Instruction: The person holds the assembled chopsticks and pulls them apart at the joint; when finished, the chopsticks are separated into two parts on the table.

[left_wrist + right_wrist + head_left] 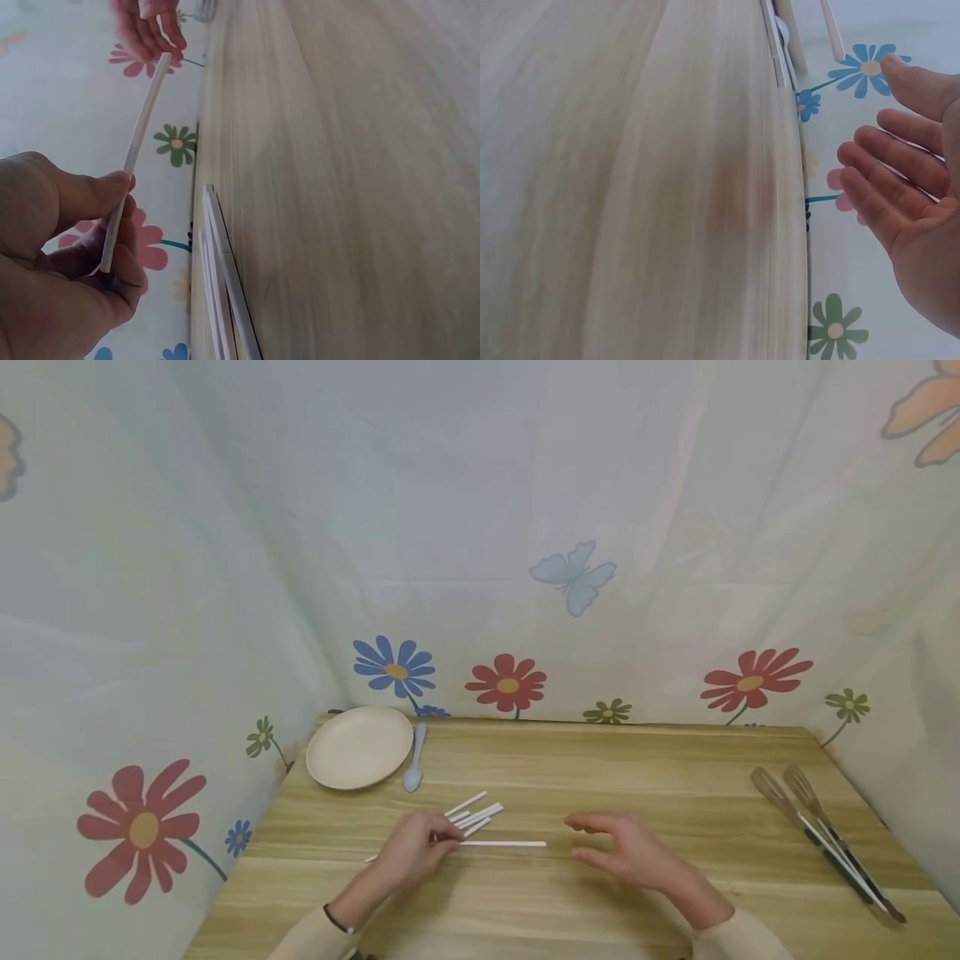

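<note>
Between thumb and fingers, my left hand (pixel 414 852) pinches a thin white stick (pixel 510 843), which points right toward the other hand. In the left wrist view the same stick (pixel 141 146) is held above the table. Several more white sticks (pixel 480 816) lie loosely together on the table just beyond the left hand, partly hidden by it. My right hand (pixel 633 852) hovers to the right of the held stick's tip, thumb and fingers apart, with nothing in it. The right wrist view shows that hand (pixel 907 172) with its fingers loosely extended.
A cream plate (pixel 360 747) sits at the table's back left, with a grey-blue spoon (pixel 415 758) beside it. Metal tongs (pixel 828 843) with dark handles lie at the right. A flower-printed curtain (pixel 465 510) encloses the wooden table (pixel 615 768) behind and at both sides.
</note>
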